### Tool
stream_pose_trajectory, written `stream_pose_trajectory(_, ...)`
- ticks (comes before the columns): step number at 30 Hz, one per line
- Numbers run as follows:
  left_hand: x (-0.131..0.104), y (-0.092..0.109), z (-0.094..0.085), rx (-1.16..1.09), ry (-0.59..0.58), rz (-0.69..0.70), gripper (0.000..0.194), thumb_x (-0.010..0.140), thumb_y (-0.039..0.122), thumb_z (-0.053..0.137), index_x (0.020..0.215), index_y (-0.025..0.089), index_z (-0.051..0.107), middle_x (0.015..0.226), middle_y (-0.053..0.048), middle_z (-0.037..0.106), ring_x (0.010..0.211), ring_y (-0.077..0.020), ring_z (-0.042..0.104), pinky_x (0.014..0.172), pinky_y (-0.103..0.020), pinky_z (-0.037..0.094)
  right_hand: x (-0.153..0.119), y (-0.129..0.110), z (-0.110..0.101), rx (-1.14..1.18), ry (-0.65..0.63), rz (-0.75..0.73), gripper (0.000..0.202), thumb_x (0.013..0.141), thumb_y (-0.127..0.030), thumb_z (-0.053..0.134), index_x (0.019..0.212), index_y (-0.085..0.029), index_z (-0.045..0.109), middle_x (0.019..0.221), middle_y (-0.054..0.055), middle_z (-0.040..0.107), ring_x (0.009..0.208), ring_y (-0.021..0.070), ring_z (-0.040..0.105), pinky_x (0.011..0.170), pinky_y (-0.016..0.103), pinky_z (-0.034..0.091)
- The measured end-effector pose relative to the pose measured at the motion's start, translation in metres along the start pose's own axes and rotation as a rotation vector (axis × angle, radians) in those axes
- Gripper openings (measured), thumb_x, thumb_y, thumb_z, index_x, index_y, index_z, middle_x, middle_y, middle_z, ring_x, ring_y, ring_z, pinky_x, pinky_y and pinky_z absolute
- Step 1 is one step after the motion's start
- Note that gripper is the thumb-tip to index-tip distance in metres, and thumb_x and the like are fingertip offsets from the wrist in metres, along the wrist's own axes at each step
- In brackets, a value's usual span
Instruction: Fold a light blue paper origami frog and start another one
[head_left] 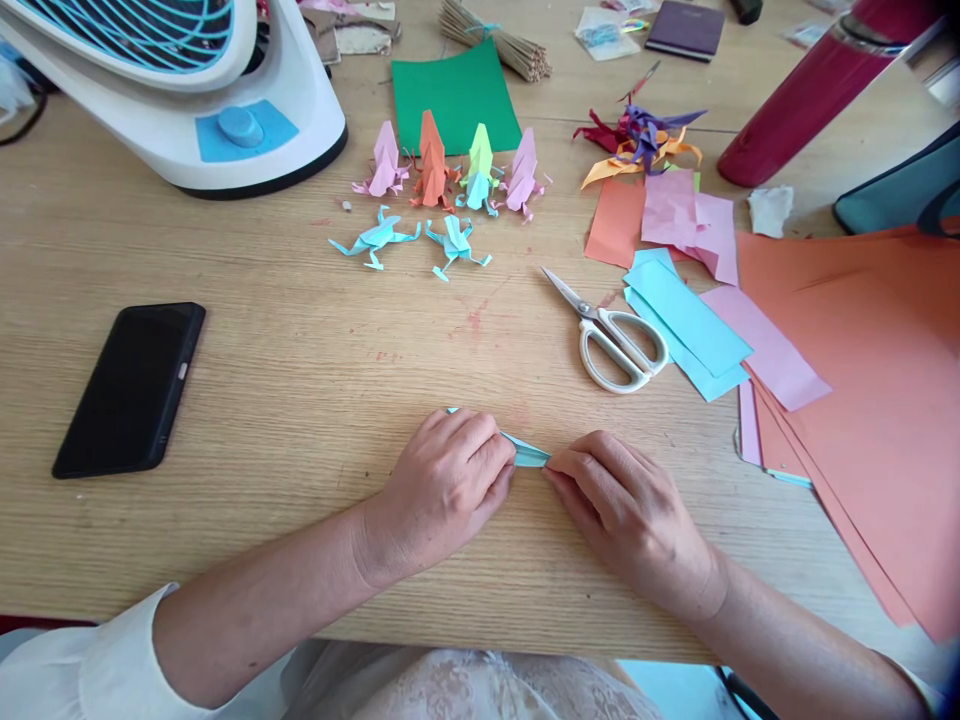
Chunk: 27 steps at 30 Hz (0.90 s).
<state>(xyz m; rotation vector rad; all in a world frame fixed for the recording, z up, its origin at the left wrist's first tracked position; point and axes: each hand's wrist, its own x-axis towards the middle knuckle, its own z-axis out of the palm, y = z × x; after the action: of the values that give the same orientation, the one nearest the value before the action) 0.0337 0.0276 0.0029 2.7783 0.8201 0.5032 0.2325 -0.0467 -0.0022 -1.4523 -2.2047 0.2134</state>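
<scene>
Between my two hands, low over the near part of the table, is a narrow folded strip of light blue paper (529, 455). My left hand (450, 480) is closed round most of it, and a small blue tip shows above the knuckles. Thumb and forefinger of my right hand (634, 510) pinch its right end. Most of the folded paper is hidden under the left fingers. Scissors with white handles (621, 345) lie partly open beyond my right hand. Two blue folded paper figures (377, 236) lie further off, in front of a row of several upright pink, orange and green ones (432, 165).
Blue paper pieces (694, 320) and large orange sheets (862, 380) cover the right side. A red flask (817, 100) stands at the back right. A black phone (129, 390) lies at left, a white fan (247, 110) behind it. A green sheet (457, 95) lies at the back.
</scene>
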Motion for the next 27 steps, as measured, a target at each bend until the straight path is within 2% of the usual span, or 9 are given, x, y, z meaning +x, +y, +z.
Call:
stream_pose_trajectory(10,-0.0033,0.0000,-0.0012,0.059,0.016,0.083,0.021,0.090,0.012,0.052,0.070,0.017,0.056,0.070,-0.001,0.053,0.067,-0.0147,0.045,0.063,-0.031,0.033,-0.0030,0.0013,-0.0005,0.032,-0.027,-0.004,0.017,0.094,-0.008,0.047,0.088,-0.015,0.061,0.081,0.006,0.059,0.073,0.0157,0.054,0.065,0.031,0.043)
stream_pose_trajectory(18,-0.0041,0.0000,-0.0030,0.013,0.000,0.095,0.019,0.091,0.012,0.050,0.074,0.017,0.057,0.074,-0.001,0.055,0.070,-0.0140,0.048,0.068,-0.030,0.038,-0.0004,0.0011,-0.0014,-0.018,-0.055,-0.040,0.017,0.094,-0.008,0.048,0.084,-0.015,0.061,0.078,0.006,0.057,0.072,0.0161,0.052,0.066,0.031,0.041)
stream_pose_trajectory(23,-0.0049,0.0000,-0.0027,-0.012,-0.005,0.087,0.017,0.093,0.013,0.049,0.080,0.017,0.059,0.079,-0.002,0.058,0.072,-0.0137,0.051,0.070,-0.030,0.041,0.0045,-0.0017,0.0014,-0.091,-0.025,-0.030,0.020,0.093,-0.008,0.046,0.080,-0.016,0.058,0.073,0.004,0.053,0.065,0.0152,0.047,0.062,0.029,0.039)
stream_pose_trajectory(27,-0.0042,0.0003,-0.0029,-0.041,0.006,0.053,0.016,0.093,0.013,0.049,0.082,0.017,0.060,0.079,-0.002,0.057,0.073,-0.0140,0.052,0.071,-0.029,0.042,0.0058,-0.0018,0.0022,-0.057,-0.027,-0.022,0.015,0.095,-0.012,0.048,0.084,-0.016,0.058,0.076,0.004,0.055,0.069,0.0152,0.051,0.064,0.029,0.041)
